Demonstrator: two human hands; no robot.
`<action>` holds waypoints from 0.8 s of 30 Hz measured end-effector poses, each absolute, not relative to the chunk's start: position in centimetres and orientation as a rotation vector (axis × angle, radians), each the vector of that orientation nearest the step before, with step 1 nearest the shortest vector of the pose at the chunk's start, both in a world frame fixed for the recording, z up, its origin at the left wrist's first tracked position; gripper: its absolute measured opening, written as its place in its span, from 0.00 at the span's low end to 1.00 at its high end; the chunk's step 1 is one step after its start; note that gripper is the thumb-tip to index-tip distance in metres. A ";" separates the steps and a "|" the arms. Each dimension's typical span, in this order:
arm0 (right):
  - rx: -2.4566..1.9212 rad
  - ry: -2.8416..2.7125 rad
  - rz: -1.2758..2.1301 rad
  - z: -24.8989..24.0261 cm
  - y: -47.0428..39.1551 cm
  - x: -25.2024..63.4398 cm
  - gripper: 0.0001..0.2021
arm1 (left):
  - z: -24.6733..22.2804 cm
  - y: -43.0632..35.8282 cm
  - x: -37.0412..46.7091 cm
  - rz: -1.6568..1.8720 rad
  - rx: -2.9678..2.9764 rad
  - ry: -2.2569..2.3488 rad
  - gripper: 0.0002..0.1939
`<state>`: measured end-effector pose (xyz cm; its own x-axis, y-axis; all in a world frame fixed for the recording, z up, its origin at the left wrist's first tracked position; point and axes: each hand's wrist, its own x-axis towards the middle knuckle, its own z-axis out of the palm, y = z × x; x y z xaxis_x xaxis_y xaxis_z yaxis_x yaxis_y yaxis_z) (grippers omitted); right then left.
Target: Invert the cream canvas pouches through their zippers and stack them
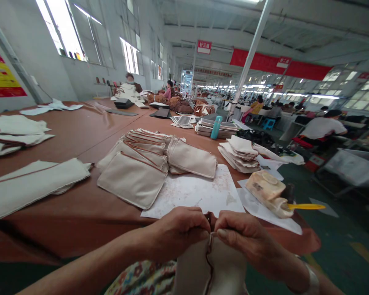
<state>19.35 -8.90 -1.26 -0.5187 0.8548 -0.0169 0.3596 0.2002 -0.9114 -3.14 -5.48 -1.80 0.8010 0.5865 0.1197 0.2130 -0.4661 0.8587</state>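
At the front edge of the table, a cream fabric pouch with a brown-edged opening hangs upright over my lap. My left hand pinches the upper edge on the left of that opening. Close beside it, my right hand pinches the edge on the other side, thumb toward me. The fingertips nearly meet at the top of the brown seam. Just beyond lie a stack of similar cream pouches with brown trim and a white sheet of paper marked with brown smudges.
On the right, a stained plastic container with a yellow-handled tool sits on paper. More cream pieces are stacked behind it, near a turquoise bottle. Flat cream panels lie at left. Other people work farther back.
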 end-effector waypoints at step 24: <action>-1.151 -1.722 1.529 -3.0 -6.9 20.5 0.14 | -3.4 -3.9 0.1 0.461 1.674 0.847 0.06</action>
